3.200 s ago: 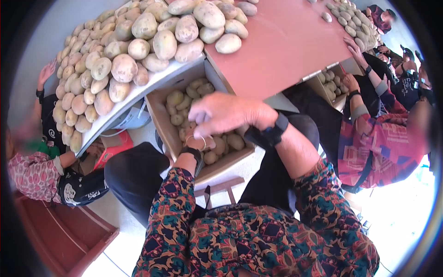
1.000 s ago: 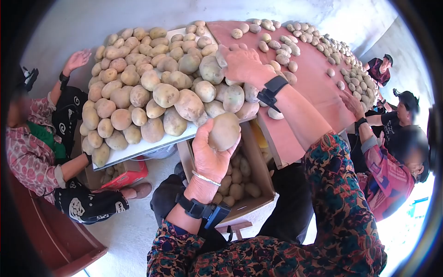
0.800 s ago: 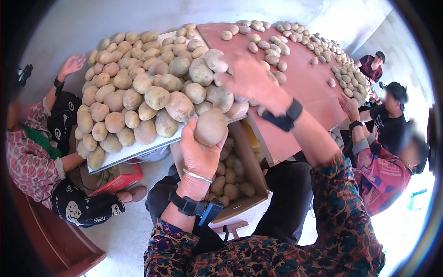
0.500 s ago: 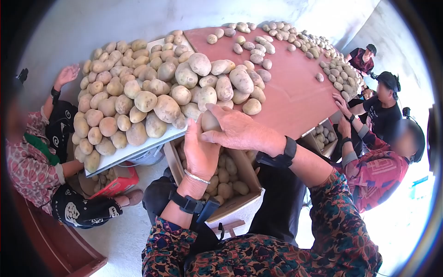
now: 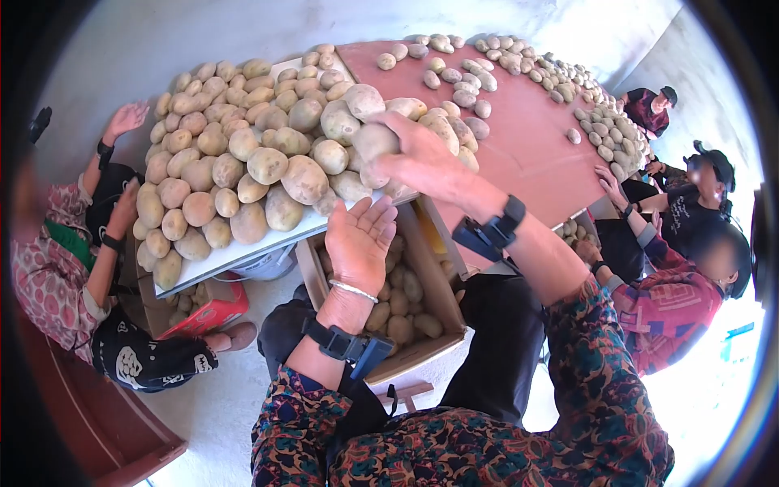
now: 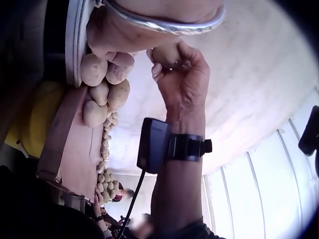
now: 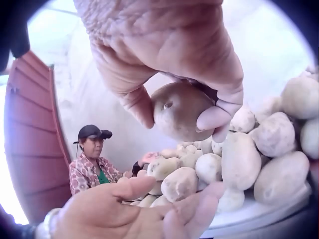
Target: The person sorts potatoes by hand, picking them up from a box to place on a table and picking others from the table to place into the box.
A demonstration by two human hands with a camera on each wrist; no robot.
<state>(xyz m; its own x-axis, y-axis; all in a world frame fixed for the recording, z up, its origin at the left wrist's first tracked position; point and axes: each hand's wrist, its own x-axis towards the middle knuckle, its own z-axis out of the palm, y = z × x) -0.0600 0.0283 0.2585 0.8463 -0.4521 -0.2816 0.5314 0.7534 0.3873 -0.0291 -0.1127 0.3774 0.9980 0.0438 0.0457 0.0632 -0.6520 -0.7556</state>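
My right hand [image 5: 422,162] grips a large potato [image 5: 375,142] near the front of the potato heap [image 5: 243,146] on the white table board. In the right wrist view, thumb and fingers pinch this potato [image 7: 179,112] from both sides, a small dark mark on its skin. Below it, my left hand [image 5: 359,243] lies palm up with nothing in it, fingers loosely extended in front of the board's edge. The left wrist view shows the right hand [image 6: 189,79] raised with the potato [image 6: 167,56]; the left hand [image 6: 132,30] is close to potatoes at the board's edge.
Beneath the board's edge stands a cardboard box [image 5: 446,312] holding potatoes. The red-brown tabletop [image 5: 519,162] carries smaller potatoes [image 5: 462,85] toward the back. A person [image 5: 61,260] sits at left beside a red box [image 5: 215,308]; several people sit at right.
Half a second ago both hands were together around the potato. Now the right hand has lifted it up and away, leaving the left palm bare. Earlier, both hands were over the cardboard box.
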